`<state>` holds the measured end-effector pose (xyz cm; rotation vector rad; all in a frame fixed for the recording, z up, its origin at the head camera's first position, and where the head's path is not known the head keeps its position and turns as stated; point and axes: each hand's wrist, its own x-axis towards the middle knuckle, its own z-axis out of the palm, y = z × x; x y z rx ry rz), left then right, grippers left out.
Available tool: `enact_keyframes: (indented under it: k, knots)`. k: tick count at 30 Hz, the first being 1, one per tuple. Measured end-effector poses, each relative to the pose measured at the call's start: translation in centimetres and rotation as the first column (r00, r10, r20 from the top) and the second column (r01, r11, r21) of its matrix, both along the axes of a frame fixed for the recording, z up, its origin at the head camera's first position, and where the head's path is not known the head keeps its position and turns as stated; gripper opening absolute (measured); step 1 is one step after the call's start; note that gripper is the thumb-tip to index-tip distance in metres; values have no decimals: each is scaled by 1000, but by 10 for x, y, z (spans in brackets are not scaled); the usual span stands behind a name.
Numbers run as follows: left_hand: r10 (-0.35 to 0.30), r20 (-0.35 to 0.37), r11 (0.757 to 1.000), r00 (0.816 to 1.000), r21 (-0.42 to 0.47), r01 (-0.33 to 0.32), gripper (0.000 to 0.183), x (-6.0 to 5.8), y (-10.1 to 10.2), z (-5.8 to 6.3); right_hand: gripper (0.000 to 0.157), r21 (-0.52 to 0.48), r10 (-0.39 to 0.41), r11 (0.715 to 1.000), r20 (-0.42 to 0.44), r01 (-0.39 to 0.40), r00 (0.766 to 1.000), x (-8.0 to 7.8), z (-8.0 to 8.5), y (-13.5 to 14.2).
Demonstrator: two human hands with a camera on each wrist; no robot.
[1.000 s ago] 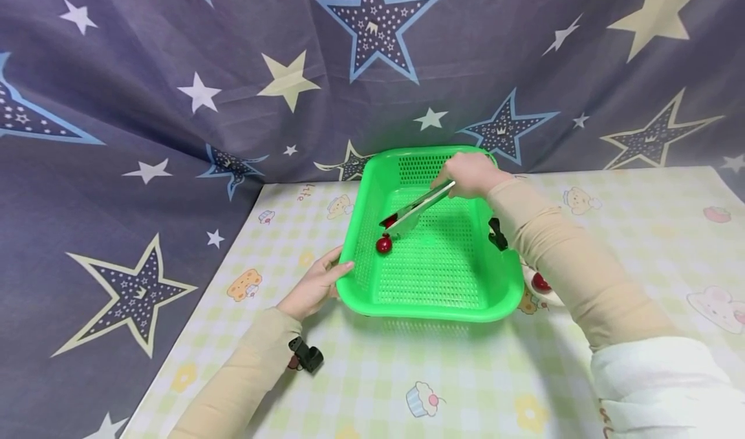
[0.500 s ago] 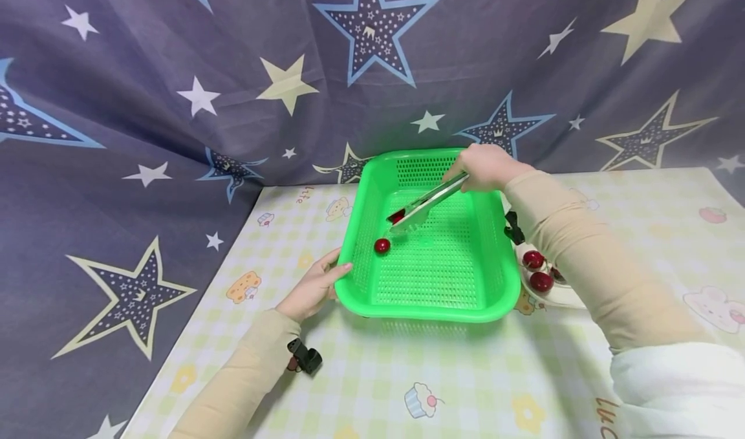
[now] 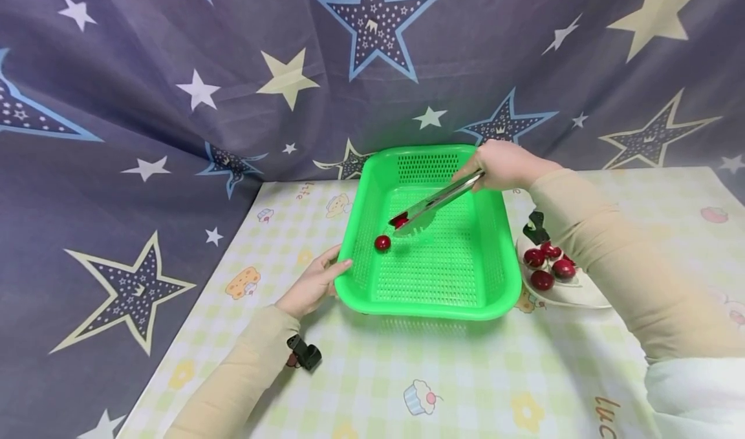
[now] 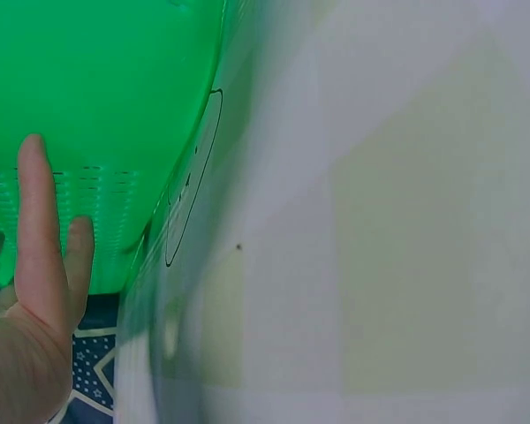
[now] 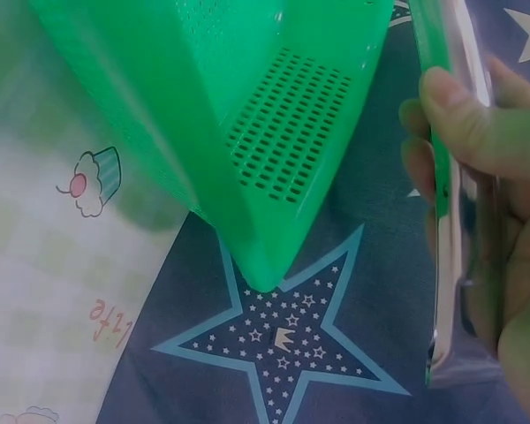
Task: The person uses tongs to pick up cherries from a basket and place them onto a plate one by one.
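Note:
My right hand (image 3: 505, 164) grips metal tongs (image 3: 442, 198) by the handle end, above the back right of a green plastic basket (image 3: 431, 313). Between the tongs' tips is a red cherry (image 3: 400, 220), partly covered by the metal arms. Another cherry (image 3: 382, 243) lies inside the basket near its left wall. My left hand (image 3: 314, 284) touches the basket's left side, thumb at the rim. In the left wrist view, its fingers (image 4: 40, 221) lie straight along the green wall. The right wrist view has the tongs (image 5: 455, 265) held between thumb and fingers.
A white plate (image 3: 584, 293) with several cherries (image 3: 541, 280) stands right of the basket, partly below my right forearm. A checked cloth (image 3: 349, 374) covers the table. A dark curtain (image 3: 233, 70) with stars hangs behind the basket.
My right hand has moved right and slightly up, carrying the tongs and the cherry away from the loose cherry. More of the plate shows from behind the forearm. The left hand has stayed put.

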<state>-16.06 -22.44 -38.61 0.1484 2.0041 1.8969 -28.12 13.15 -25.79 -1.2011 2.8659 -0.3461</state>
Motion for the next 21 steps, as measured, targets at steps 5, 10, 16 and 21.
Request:
enact_keyframes:
  k: [5,10,16,21]
  knots:
    - [-7,-5,1000,1000,5,7,62,-1,-1,-1,36,-33,51,998,-35,-52,998,5,0,9]
    - [-4,5,1000,1000,10,4,63,-1,-1,-1,34,-72,84,993,-87,-90,993,10,0,20]
    - [-9,8,1000,1000,14,9,63,0,-1,0,33,-104,67,991,-120,-80,991,20,-2,36]
    - [-12,4,1000,1000,17,12,62,0,0,0,32,-125,42,991,-116,-57,992,28,-4,48]
